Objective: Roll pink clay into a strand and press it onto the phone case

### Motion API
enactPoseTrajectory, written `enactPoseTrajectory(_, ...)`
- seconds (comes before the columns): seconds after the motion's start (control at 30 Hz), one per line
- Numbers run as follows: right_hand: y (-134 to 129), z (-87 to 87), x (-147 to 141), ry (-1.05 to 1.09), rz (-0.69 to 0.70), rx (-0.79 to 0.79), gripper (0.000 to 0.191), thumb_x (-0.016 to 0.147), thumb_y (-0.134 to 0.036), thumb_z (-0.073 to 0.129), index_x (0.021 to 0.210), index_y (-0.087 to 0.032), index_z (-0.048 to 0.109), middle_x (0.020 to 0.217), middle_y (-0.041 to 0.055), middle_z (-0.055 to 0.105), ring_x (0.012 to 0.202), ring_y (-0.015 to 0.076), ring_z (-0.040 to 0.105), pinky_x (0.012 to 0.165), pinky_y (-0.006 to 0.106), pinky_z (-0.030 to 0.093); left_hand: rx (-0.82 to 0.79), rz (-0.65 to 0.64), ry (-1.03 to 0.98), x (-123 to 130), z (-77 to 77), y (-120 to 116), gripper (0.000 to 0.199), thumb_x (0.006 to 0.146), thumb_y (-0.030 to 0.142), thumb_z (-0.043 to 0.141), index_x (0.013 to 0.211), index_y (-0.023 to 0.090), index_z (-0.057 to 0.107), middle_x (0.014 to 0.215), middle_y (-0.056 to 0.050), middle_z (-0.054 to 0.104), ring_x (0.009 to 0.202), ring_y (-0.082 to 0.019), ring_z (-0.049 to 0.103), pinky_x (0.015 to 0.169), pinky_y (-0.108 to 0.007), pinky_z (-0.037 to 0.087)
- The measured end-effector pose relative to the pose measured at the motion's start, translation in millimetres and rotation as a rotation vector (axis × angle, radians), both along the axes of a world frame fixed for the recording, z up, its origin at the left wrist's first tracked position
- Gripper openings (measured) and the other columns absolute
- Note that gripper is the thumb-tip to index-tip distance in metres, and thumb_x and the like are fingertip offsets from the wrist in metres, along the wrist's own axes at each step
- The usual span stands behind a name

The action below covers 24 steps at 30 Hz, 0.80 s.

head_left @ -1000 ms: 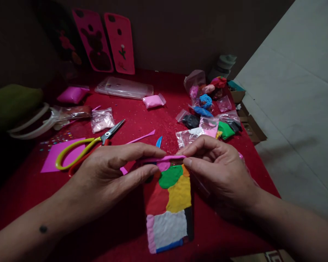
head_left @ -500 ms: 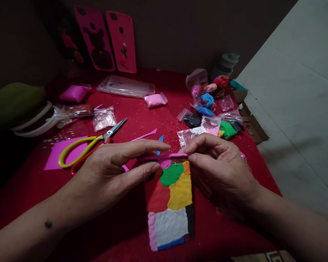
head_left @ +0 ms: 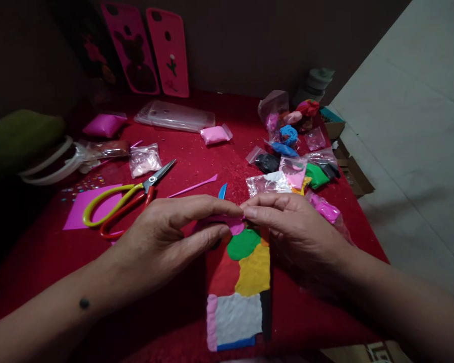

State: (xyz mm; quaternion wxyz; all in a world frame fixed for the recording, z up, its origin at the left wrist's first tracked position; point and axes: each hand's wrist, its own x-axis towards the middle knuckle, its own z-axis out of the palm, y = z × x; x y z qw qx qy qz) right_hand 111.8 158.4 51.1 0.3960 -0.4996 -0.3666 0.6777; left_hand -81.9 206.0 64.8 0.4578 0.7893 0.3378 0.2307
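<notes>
A flat rectangular panel, seemingly a phone case (head_left: 238, 315), lies covered with patches of coloured clay: red, yellow, green, white, pink, black and blue. Above its far end, a slim pink modelling tool (head_left: 217, 219) is held level. My left hand (head_left: 185, 227) has its thumb and fingers closed around the tool's left part. At the other end, my right hand (head_left: 280, 217) pinches with thumb and index finger at the tip, which those fingers hide. Just beyond my left fingertips lies a blue blade-shaped tool (head_left: 222, 191), with another thin pink tool (head_left: 192, 186) to its left.
Scissors (head_left: 136, 194) with yellow and red handles lie left, partly over a pink sheet (head_left: 75, 212). Bagged clay (head_left: 267, 162) is heaped at right. Clear cases (head_left: 177, 117) lie farther back. Two pink phone cases (head_left: 168, 55) lean on the wall. A cardboard box (head_left: 353, 176) sits beyond the right edge.
My right hand has shifted left, its fingertips now meeting my left fingertips and covering the pink tool's end. The view has shifted slightly, and more of the scissors shows.
</notes>
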Motion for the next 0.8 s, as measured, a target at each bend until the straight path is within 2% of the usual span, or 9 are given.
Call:
enactPoseTrajectory(0.1,-1.1,-0.6,-0.8,0.016,0.009,-0.030,0.016,0.079,-0.034,0.068,0.075,-0.018,0.066,0.074,0.0014,0.060,0.068,0.0131,0.056,0.071,0.029,0.045,-0.037,0.026,0.005,1.0,-2.3,-1.6,0.017,0.084,0.026,0.065,0.101,0.026,0.070,0.089,0.006,0.074,0.077,-0.008,0.068,0.069,-0.013,0.051)
enactPoseTrajectory(0.27,-2.9,4.3,-1.2,0.013,-0.005,-0.065,0.015,0.078,-0.034,0.069,0.075,-0.019,0.065,0.075,0.0024,0.062,0.069,0.0149,0.058,0.067,0.028,0.045,-0.108,0.069,0.018,3.7,-1.5,-3.0,0.012,0.086,0.029,0.061,0.091,0.021,0.069,0.072,0.005,0.068,0.063,-0.007,0.061,0.057,-0.012,0.047)
enactPoseTrajectory(0.4,-2.9,6.9,-3.5,0.064,0.044,-0.134,0.018,0.074,-0.034,0.072,0.071,-0.018,0.064,0.071,0.0021,0.061,0.065,0.0145,0.058,0.063,0.027,0.044,-0.099,0.093,0.010,7.8,-0.7,-7.9,0.010,0.085,0.025,0.061,0.085,0.018,0.068,0.067,0.004,0.066,0.060,-0.008,0.059,0.053,-0.014,0.045)
enactPoseTrajectory(0.6,-3.4,0.4,-5.5,0.012,0.000,-0.130,0.021,0.073,-0.038,0.073,0.074,-0.018,0.065,0.066,0.0000,0.060,0.059,0.0128,0.055,0.056,0.025,0.040,-0.020,0.146,-0.037,11.4,-5.0,-14.0,0.009,0.083,0.024,0.063,0.087,0.018,0.069,0.072,0.003,0.068,0.064,-0.009,0.060,0.057,-0.015,0.046)
enactPoseTrajectory(0.73,-4.4,-0.4,-5.0,-0.010,-0.035,-0.103,0.021,0.074,-0.036,0.072,0.071,-0.018,0.062,0.065,-0.0009,0.058,0.059,0.0119,0.054,0.056,0.024,0.039,-0.088,0.152,-0.047,9.9,-5.0,-13.3,0.014,0.084,0.027,0.063,0.094,0.018,0.068,0.078,0.002,0.069,0.068,-0.009,0.062,0.062,-0.016,0.048)
enactPoseTrajectory(0.8,-5.0,0.9,-3.9,0.019,-0.043,-0.087,0.020,0.075,-0.035,0.071,0.071,-0.018,0.063,0.066,-0.0010,0.058,0.059,0.0113,0.053,0.057,0.024,0.039,-0.137,0.156,-0.055,9.4,-3.7,-12.8,0.012,0.085,0.027,0.062,0.090,0.017,0.066,0.074,0.002,0.068,0.067,-0.009,0.061,0.062,-0.017,0.048)
